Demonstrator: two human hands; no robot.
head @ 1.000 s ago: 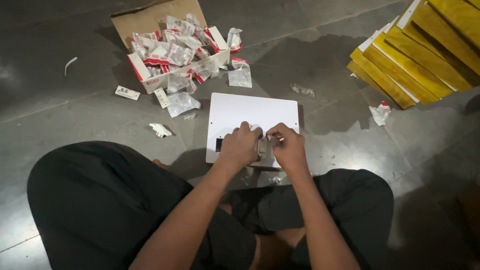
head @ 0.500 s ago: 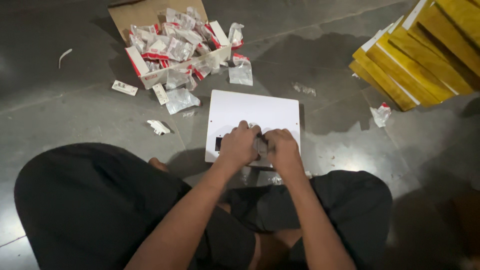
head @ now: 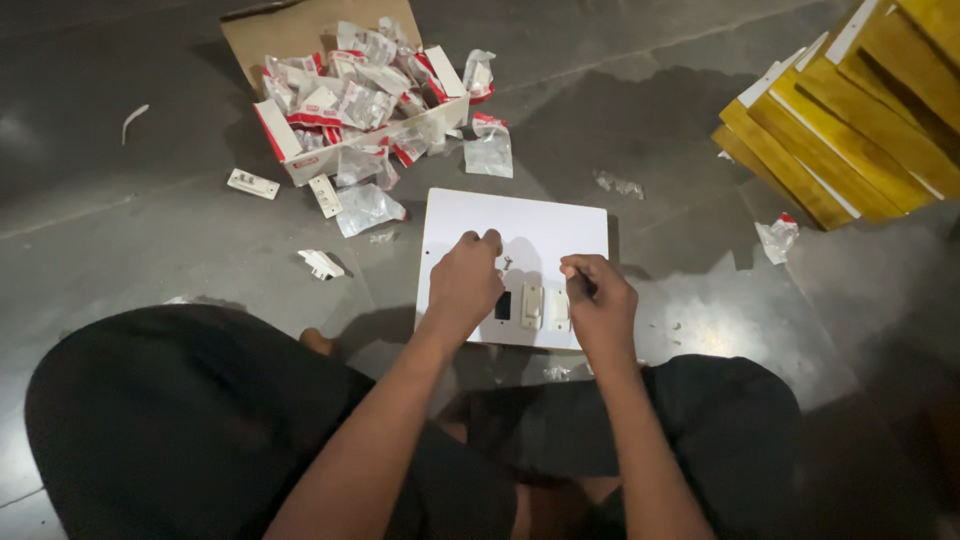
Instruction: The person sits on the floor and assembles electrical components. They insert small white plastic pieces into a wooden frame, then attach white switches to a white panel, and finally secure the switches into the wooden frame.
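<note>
The left hand (head: 466,283) pinched a tiny, possibly screw-like part over the white panel (head: 530,225); the right hand (head: 598,300) gripped a thin tool; either could have slipped onto the floor (head: 150,210).

Setting: informal electrical-fitting work area or storeroom, work done seated on the floor. Evidence: bare grey polished floor (head: 150,230); open cardboard box (head: 300,40) heaped with small switch parts sealed in clear packets (head: 365,100); loose white switch pieces (head: 252,184) scattered nearby; white switch plate (head: 530,240) laid flat; stacked yellow cartons (head: 850,110) at the side.
</note>
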